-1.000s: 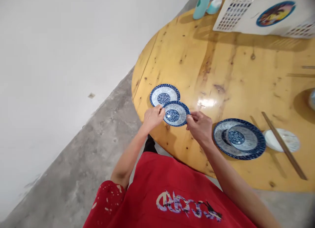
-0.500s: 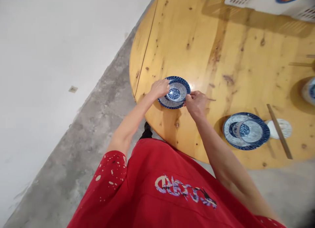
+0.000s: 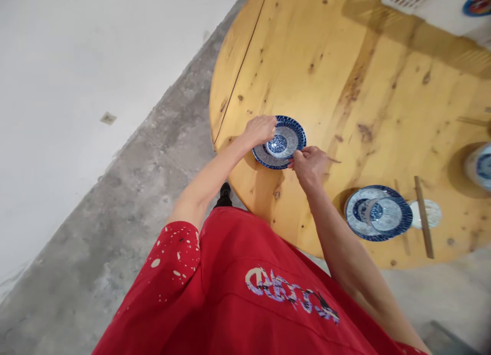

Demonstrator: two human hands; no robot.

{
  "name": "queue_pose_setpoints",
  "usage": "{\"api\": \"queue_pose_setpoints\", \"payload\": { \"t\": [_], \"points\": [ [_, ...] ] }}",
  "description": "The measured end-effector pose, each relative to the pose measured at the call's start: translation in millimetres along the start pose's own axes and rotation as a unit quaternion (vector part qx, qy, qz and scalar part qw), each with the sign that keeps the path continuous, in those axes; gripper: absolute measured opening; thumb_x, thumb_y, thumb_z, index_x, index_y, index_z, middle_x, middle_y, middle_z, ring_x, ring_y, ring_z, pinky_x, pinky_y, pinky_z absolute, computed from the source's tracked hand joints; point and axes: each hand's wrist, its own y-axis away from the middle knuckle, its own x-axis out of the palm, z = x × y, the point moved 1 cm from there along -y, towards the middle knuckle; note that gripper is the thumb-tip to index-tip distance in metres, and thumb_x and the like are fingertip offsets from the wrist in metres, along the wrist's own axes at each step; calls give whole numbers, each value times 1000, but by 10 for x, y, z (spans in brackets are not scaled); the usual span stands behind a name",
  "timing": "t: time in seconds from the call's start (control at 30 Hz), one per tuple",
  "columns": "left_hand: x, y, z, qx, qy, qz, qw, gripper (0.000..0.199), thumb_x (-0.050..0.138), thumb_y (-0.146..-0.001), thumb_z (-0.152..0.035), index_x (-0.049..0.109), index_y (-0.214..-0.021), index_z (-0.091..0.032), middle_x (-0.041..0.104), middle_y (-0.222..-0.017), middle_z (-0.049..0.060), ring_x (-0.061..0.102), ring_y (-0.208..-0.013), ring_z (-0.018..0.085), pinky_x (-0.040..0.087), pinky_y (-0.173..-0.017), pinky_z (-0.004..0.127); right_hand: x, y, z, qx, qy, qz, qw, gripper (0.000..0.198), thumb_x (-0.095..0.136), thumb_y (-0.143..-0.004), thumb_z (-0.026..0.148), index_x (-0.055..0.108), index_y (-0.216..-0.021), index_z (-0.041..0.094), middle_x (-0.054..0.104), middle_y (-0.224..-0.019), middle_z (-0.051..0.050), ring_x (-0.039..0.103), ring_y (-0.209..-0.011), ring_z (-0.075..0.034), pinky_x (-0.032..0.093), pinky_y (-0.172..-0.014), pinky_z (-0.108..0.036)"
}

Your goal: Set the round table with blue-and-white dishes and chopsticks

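Note:
A blue-and-white patterned bowl [image 3: 288,135] sits over a matching plate [image 3: 264,159] near the rounded left end of the wooden table. My left hand [image 3: 262,129] is closed at the bowl's left rim, its fingertips partly hidden behind the knuckles. At the right rim, my right hand [image 3: 310,165] pinches the bowl between thumb and fingers. To the right lies a second plate [image 3: 352,217] with a bowl [image 3: 389,214] on it. Beside that set, chopsticks [image 3: 423,217] rest across a small white dish [image 3: 433,213].
The wooden table [image 3: 307,89] has a curved edge on my side. A white slatted basket [image 3: 433,7] stands at the far right. A patterned container [image 3: 481,165] is at the right edge. A white wall [image 3: 95,48] and grey concrete floor [image 3: 134,191] lie to the left.
The view has shifted, so the table and dishes sit slightly differently in the picture. Both hands keep their places at the bowl's rim.

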Motion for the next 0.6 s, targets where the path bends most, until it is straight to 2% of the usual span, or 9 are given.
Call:
{"api": "queue_pose_setpoints", "payload": {
  "t": [0.13,0.6],
  "points": [
    [1,-18,-1,-5,15,-2,1000,42,45,-96,-15,67,-131,-7,68,-130,22,60,-125,34,44,-107,46,-22,33,38,62,-62,0,996,21,53,-74,18,64,-92,16,67,-58,-7,70,-55,-28,54,-49,-34],
    [17,-11,3,-6,9,-20,1000,42,46,-95,-16,68,-129,-6,69,-130,22,64,-120,33,48,-101,43,-54,62,118,71,-81,11,994,17,54,-76,13,62,-90,18,63,-55,-3,67,-51,-25,56,-50,-35]
  ]
}}
